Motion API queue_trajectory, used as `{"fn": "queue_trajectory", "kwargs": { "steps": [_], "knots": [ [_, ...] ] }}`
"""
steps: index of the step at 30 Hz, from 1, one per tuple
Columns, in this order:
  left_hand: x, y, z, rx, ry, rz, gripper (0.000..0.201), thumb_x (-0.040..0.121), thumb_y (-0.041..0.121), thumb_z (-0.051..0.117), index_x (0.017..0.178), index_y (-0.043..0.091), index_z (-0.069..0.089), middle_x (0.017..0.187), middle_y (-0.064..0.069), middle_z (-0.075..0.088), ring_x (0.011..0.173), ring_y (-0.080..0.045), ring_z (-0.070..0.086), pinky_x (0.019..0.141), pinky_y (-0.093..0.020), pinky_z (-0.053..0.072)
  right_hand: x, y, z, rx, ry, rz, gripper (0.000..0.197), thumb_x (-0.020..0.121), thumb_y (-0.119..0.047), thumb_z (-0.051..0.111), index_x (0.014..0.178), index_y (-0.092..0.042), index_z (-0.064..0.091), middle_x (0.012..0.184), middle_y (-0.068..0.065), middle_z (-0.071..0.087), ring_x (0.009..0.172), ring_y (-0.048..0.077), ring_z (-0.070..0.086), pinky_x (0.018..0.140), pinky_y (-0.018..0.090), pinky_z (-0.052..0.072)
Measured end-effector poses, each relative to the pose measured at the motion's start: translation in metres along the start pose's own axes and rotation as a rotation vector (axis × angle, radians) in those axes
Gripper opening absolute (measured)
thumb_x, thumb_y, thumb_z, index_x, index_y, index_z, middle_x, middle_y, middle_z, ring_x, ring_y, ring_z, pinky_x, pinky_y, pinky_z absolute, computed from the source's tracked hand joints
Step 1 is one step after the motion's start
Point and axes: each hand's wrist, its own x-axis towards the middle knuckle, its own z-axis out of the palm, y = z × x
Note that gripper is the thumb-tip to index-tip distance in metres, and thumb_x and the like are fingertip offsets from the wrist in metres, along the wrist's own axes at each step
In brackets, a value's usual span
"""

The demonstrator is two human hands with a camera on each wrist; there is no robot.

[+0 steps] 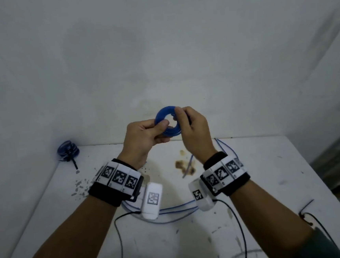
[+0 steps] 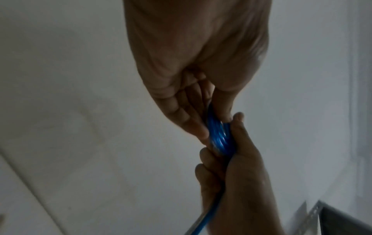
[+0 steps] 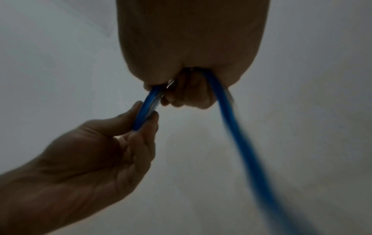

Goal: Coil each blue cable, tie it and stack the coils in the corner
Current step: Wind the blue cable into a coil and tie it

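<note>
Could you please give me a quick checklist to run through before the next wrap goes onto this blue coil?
1. Left hand pinches the coil: ok.
2. Right hand grips the coil's other side: ok.
3. Loose cable feeds through the right hand: ok.
4. Slack on the table free of tangles: cannot tell.
5. Tie within reach: cannot tell.
6. Corner stack in place: ok.
</note>
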Motion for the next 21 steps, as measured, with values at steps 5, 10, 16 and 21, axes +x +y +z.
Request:
{"fn": "queue_trajectory", "kwargs": {
  "steps": [5,10,16,21],
  "knots": [
    [-0.008,-0.012,0.018,-0.081,-0.051,-0.018,0.017,0.092,0.008,0.063,0.098,-0.004,0.072,0.085,-0.011,0.075,0.078,-0.022,0.073,0.071,-0.027,0.058,-0.014,0.000,0.019,0.109,0.256,0.058,0.026,0.105,-0.020,0.039,0.086,-0.011,0.055,0.068,-0.011,0.049,0.060,0.005,0.045,0.057,0.027,0.040],
    [-0.002,-0.009,-0.011,0.108,-0.288,-0.107,0.032,0.085,0.026,0.065,0.105,0.003,0.072,0.101,-0.016,0.075,0.098,-0.027,0.071,0.082,-0.031,0.058,-0.004,0.011,-0.013,-0.131,-0.255,-0.091,0.026,0.103,-0.018,0.043,0.079,-0.015,0.051,0.065,-0.011,0.050,0.057,0.006,0.048,0.058,0.019,0.037],
    [0.002,0.006,-0.008,0.202,-0.144,0.091,0.011,0.090,0.007,0.066,0.094,0.005,0.076,0.079,-0.013,0.075,0.073,-0.022,0.071,0.067,-0.029,0.058,0.003,0.000,-0.016,-0.123,-0.267,-0.047,0.031,0.101,-0.027,0.053,0.074,-0.012,0.058,0.061,-0.003,0.052,0.055,0.009,0.045,0.056,0.023,0.038],
    [-0.001,-0.005,0.015,-0.030,0.076,0.123,0.013,0.092,0.006,0.064,0.098,0.001,0.074,0.080,-0.013,0.073,0.073,-0.023,0.070,0.072,-0.037,0.060,-0.015,-0.009,0.008,0.073,0.142,0.082,0.026,0.104,-0.021,0.046,0.085,-0.010,0.059,0.069,-0.011,0.056,0.060,0.000,0.051,0.059,0.016,0.040]
  ]
}}
